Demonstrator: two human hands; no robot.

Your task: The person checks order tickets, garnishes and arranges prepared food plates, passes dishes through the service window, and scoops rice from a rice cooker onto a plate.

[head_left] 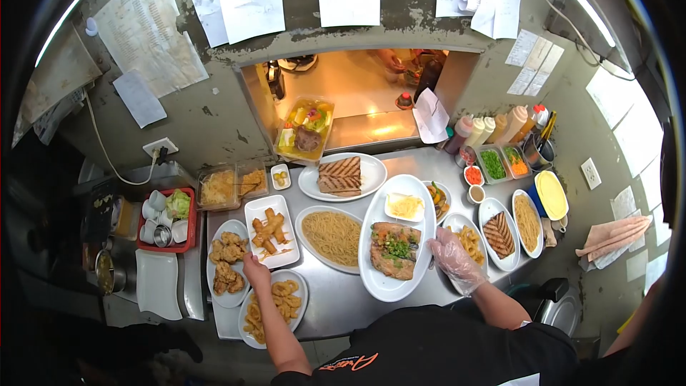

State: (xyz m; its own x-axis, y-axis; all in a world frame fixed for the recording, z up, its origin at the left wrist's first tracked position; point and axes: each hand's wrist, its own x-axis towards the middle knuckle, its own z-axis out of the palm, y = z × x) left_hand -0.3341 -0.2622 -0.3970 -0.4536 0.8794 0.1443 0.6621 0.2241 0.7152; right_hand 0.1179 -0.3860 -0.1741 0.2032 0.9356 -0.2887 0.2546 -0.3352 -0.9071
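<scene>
My left hand (257, 273), bare, grips the lower left edge of a white square plate (287, 204) bearing fried rolls with sauce. In a clear glove, my right hand (457, 263) holds the right rim of a large white oval plate (381, 204). On that plate are a piece of fish topped with chopped greens (395, 250) and a small square dish of shredded yellow food (404, 206). Below my left hand lie a plate of fried chicken (229, 261) and one of fried rings (284, 302). Noodles on an oval plate (331, 236) sit between my hands.
Behind stand grilled slabs on a plate (339, 175), a salad container (305, 129) at the pass-through window, and another person's hand (391, 61). Sauce bottles (475, 132) and several plates line the right. A red basket (166, 220) with cups is left.
</scene>
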